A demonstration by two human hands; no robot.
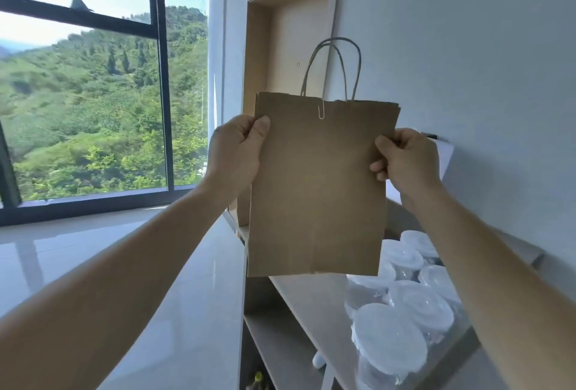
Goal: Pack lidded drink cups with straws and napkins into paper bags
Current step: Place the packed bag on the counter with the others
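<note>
Upright, flat brown paper bag, twisted handles up, left hand and right hand each pinching a side edge

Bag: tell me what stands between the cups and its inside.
The bag is folded flat between the left hand and right hand, mouth closed, a white clip on its top edge. The cups sit on the shelf below.

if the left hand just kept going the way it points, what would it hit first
The paper bag: the left hand grips its left edge. Behind the bag, probably the wooden recess, though depth is unclear.
</note>
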